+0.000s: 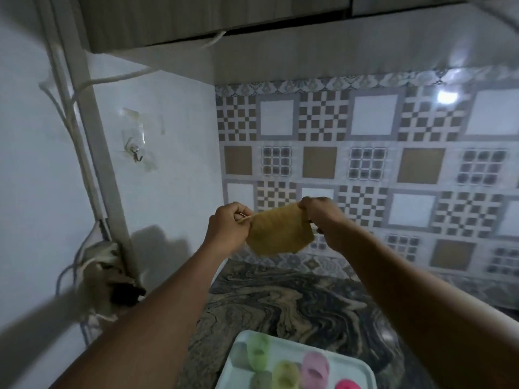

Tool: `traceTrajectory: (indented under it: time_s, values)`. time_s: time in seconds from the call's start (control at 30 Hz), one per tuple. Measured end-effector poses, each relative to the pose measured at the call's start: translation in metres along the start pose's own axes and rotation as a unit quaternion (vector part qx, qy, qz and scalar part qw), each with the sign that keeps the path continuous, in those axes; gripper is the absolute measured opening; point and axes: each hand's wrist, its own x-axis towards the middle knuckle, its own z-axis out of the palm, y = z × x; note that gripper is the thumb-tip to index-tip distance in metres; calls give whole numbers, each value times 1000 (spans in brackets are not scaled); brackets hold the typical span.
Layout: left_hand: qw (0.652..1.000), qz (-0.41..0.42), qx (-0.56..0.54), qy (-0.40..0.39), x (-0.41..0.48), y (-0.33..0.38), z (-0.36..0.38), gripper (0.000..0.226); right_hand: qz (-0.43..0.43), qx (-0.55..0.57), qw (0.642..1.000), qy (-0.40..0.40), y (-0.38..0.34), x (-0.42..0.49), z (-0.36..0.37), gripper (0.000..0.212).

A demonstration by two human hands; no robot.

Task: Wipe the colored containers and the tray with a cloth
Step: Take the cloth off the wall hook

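Observation:
A yellow-brown cloth [276,231] hangs stretched in the air in front of the patterned tile wall. My left hand [229,224] pinches its left corner and my right hand [323,217] pinches its right corner, both arms reaching forward. Far below, at the bottom edge, a pale tray [233,369] lies on the marbled counter. Several colored containers lie in it: a green one [258,350], a yellow one [285,374], a light pink one [314,367] and a bright pink one [346,385] cut off by the frame.
The dark swirled stone counter [295,299] runs back to the tile wall. On the white left wall are a clear stick-on hook [136,153], cables and a socket cluster [106,273]. A cabinet underside [196,18] hangs overhead.

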Motion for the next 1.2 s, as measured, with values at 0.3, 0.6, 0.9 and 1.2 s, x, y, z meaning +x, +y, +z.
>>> traceTrajectory:
  time_s: [0.3, 0.6, 0.9, 1.2]
  values:
    - [990, -30, 31, -132, -79, -9, 66, 0, -4, -18, 999, 44, 101, -72, -57, 26]
    - [915, -220, -100, -322, -134, -36, 85, 6, 168, 161, 972, 6, 187, -121, -44, 14]
    - [901, -279, -87, -320, -127, -93, 110, 12, 323, 287, 902, -17, 232, -126, -10, 45]
    - [912, -229, -112, -321, -79, -103, 118, 9, 310, 422, 852, -2, 239, -99, 21, 33]
